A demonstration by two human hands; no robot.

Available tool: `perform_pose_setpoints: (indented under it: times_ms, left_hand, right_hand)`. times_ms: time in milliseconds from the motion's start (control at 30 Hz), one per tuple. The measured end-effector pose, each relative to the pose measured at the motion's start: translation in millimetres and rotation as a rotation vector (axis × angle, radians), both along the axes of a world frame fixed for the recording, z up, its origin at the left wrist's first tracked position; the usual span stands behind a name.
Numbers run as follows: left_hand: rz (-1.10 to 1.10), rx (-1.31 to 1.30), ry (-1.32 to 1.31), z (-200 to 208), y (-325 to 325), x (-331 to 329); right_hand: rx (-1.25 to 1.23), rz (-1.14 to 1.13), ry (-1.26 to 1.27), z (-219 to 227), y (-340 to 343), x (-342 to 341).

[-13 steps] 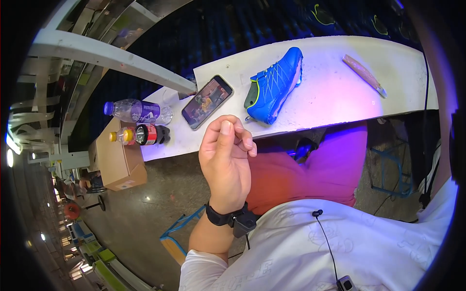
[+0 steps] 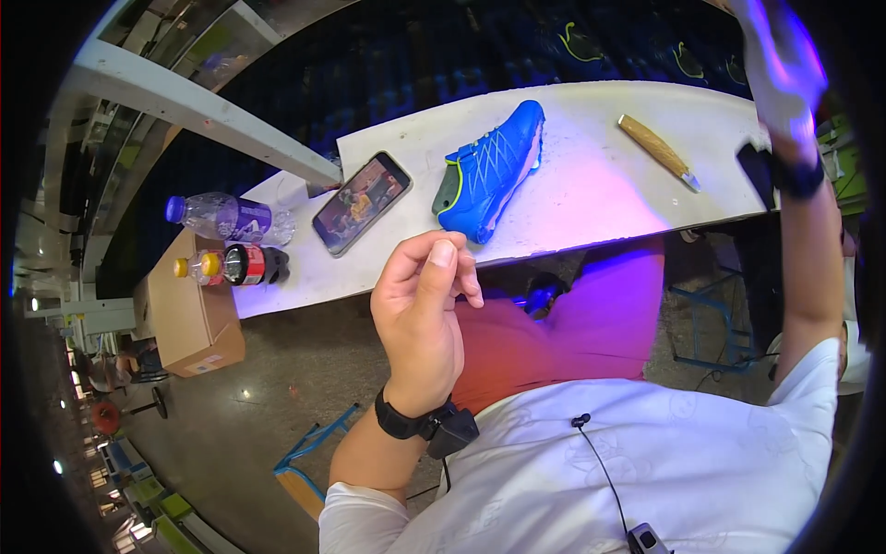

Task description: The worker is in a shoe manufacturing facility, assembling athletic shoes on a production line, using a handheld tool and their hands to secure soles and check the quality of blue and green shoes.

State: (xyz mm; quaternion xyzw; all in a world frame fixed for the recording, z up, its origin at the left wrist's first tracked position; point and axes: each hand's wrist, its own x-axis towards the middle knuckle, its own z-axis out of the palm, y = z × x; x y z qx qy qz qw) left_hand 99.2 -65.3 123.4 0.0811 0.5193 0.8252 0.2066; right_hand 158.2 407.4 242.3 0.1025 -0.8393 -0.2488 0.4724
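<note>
My left hand is raised in front of me, below the near edge of a white table. Its fingertips are pinched against the thumb, and I see nothing between them. A black band sits on that wrist. A blue sports shoe lies on its side on the table just beyond the hand. A phone with a lit screen lies to the shoe's left. My right hand is lifted high at the picture's right rim, blurred and washed in purple light, so its fingers cannot be made out. A wooden-handled tool lies right of the shoe.
Lying at the table's left end are a clear bottle with a blue cap and a dark bottle with a yellow cap. A cardboard box stands on the floor below them. A white beam runs behind the table.
My right arm has risen into view at the right rim. My left hand stays pinched in much the same place.
</note>
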Motion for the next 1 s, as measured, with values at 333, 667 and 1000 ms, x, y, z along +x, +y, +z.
perform_pose_setpoints:
  times_ms: [333, 667, 1000]
  left_hand:
    - [-0.12, 0.037, -0.118, -1.2, 19.2, -4.7]
    - [-0.125, -0.028, -0.113, -0.4, 29.0, -2.6]
    - [-0.12, -0.051, -0.152, -4.7, 29.3, -3.7]
  right_hand:
    - [-1.565, 0.537, -0.166, -72.5, -117.0, 99.0]
    - [-1.876, 0.388, -0.166, -112.2, -155.6, 108.7]
    - [-1.812, 0.366, -0.157, -122.6, -152.0, 112.7]
